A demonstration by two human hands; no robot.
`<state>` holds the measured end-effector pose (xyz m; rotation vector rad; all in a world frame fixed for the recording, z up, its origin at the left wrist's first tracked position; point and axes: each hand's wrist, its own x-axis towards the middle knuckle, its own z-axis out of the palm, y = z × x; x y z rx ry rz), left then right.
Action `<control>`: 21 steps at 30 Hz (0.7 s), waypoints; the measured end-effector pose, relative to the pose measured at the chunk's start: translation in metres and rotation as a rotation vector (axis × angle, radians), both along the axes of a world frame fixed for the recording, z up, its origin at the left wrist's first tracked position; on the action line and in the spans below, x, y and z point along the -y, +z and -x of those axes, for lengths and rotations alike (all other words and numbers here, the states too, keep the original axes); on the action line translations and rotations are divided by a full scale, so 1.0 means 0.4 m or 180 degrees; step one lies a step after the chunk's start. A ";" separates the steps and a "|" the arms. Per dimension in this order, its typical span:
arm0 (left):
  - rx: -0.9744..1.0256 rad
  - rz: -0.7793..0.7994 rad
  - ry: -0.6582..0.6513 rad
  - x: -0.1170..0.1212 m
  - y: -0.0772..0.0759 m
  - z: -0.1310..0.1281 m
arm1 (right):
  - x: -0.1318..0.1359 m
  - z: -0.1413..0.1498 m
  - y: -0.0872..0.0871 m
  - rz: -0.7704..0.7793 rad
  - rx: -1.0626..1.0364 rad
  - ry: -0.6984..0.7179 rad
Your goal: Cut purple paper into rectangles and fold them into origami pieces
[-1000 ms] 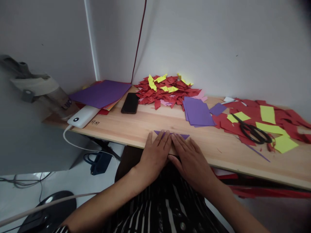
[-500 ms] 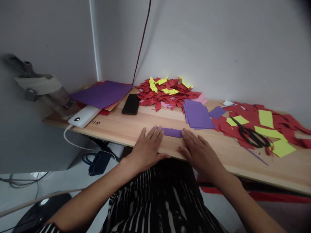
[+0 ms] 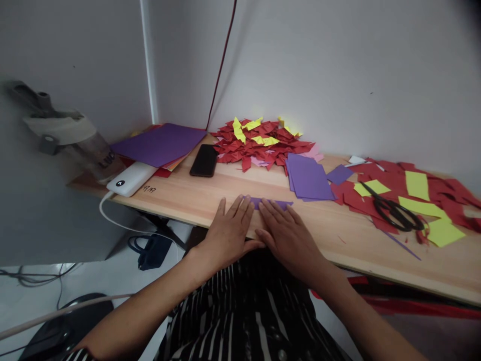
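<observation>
A folded strip of purple paper point(image 3: 281, 204) lies flat near the front edge of the wooden table. My left hand point(image 3: 230, 228) rests palm down with its fingers stretched out, the fingertips on the strip's left end. Flat beside it, my right hand point(image 3: 287, 231) presses its outstretched fingertips on the middle of the strip. Both hands cover much of the paper, and its right end shows past my right fingers. Beyond my right hand sits a stack of purple paper sheets point(image 3: 311, 178).
Folded red and yellow paper pieces point(image 3: 259, 145) are heaped against the wall. Black scissors point(image 3: 396, 213) lie on red and yellow scraps at the right. A phone point(image 3: 203, 160), a white power bank point(image 3: 131, 179), large purple sheets point(image 3: 161, 144) and a bottle point(image 3: 82, 140) stand leftward.
My hands moved apart along the purple strip, the left one leftward. My right hand then slid back left toward the strip's middle. The strip's visible shape changed from pointed ends to a long band.
</observation>
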<state>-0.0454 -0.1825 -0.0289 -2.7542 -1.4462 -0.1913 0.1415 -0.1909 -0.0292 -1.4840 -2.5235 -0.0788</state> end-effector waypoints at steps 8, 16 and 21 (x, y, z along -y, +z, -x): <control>0.0386 0.0007 0.0077 -0.015 0.020 -0.005 | -0.024 -0.102 -0.003 -0.0178 -0.0353 -0.0318; 0.1956 0.0029 0.0239 -0.104 0.042 -0.049 | -0.084 -0.055 0.014 -0.0193 -0.0792 -0.0559; 0.2364 0.0430 0.0377 -0.099 0.030 -0.071 | -0.093 -0.030 0.010 -0.0053 -0.1413 -0.0595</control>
